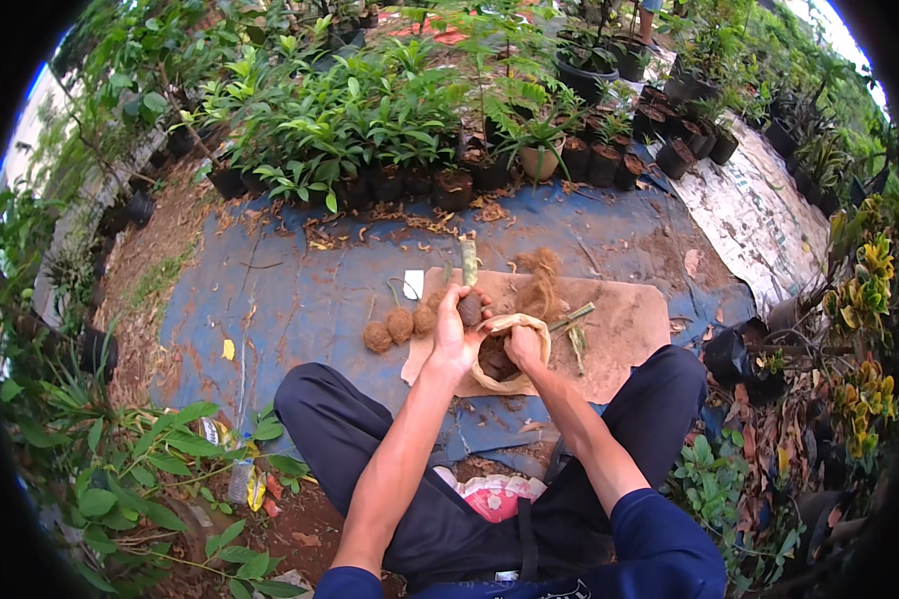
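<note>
My left hand (457, 327) is closed around a dark lump of soil (471, 308), with a thick pale-green stem cutting (468, 262) standing up just beyond it. Whether the stem is set in the lump I cannot tell. Close by on the right, my right hand (522, 344) reaches into the mouth of a tan sack (485, 379) holding dark soil (495, 359). Its fingers look curled, and their tips are hidden in the sack. Several brown fibre-wrapped balls (400, 324) lie left of my left hand. Beyond the sack rests a tuft of loose brown fibre (540, 284).
A brown sheet (624, 319) lies under the work on a blue tarp (270, 260). Green stem pieces (573, 317) and a white card (414, 285) flank my hands. Potted plants (370, 120) line the far side. A person's leg (647, 22) shows at the top.
</note>
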The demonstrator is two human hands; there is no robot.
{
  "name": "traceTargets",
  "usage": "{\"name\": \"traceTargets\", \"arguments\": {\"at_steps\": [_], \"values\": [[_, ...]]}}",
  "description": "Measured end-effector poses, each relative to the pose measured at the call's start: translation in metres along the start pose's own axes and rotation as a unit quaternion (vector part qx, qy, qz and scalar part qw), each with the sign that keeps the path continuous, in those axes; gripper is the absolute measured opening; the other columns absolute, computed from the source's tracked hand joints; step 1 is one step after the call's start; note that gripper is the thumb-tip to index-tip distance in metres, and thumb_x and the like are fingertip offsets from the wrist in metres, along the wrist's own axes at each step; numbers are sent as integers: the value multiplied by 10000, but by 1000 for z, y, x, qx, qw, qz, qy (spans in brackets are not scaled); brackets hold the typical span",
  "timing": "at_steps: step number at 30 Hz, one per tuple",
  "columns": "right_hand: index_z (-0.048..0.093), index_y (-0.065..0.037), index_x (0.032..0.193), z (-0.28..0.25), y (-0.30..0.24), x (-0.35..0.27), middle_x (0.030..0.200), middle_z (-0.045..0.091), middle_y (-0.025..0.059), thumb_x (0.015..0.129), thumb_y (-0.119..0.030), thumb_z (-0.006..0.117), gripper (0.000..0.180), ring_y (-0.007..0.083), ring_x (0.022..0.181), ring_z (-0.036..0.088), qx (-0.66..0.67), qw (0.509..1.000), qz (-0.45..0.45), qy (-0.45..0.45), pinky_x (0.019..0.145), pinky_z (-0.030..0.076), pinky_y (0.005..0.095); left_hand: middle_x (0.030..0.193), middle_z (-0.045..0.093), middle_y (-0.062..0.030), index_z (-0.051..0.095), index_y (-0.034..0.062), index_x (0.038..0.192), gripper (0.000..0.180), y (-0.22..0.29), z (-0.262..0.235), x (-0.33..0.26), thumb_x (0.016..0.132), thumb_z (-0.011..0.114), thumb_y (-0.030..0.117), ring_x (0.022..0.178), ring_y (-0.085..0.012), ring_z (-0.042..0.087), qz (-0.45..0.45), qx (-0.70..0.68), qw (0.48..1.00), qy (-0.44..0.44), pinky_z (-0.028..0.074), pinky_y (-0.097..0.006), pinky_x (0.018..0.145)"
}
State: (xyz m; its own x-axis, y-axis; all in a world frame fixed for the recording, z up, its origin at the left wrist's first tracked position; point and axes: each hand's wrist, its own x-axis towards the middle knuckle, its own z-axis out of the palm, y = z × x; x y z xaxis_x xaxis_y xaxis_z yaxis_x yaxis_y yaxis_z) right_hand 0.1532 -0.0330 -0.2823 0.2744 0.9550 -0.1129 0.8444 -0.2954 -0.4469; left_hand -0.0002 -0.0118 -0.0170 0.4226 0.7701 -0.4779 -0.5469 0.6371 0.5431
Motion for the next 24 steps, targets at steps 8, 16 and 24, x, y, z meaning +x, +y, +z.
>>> {"name": "traceTargets", "arguments": {"at_steps": [8, 16, 24], "values": [[514, -71, 1277, 9, -8, 7, 1316, 527, 194, 842, -142, 502, 440, 348, 1136, 573, -95, 973, -141, -155, 927, 490, 418, 810, 589, -45, 580, 104, 896, 179, 0, 4, 2, 859, 557, 278, 701, -167, 529, 1, -3, 1000, 14, 453, -309, 611], [406, -156, 1396, 4, 3, 20, 1330, 538, 88, 916, -152, 417, 481, 246, 1163, 569, -212, 950, -199, -110, 954, 478, 367, 810, 594, -43, 584, 102, 901, 196, 6, 5, 8, 849, 570, 291, 695, -166, 536, 5, -1, 1000, 4, 454, -306, 613], [569, -86, 1180, -16, 3, 15, 1105, 658, 121, 910, -148, 424, 312, 253, 922, 677, -189, 965, -159, -86, 741, 557, 367, 803, 596, -44, 581, 92, 915, 216, 6, 3, 9, 847, 570, 296, 671, -165, 557, 11, -3, 1000, -1, 466, -306, 585]]}}
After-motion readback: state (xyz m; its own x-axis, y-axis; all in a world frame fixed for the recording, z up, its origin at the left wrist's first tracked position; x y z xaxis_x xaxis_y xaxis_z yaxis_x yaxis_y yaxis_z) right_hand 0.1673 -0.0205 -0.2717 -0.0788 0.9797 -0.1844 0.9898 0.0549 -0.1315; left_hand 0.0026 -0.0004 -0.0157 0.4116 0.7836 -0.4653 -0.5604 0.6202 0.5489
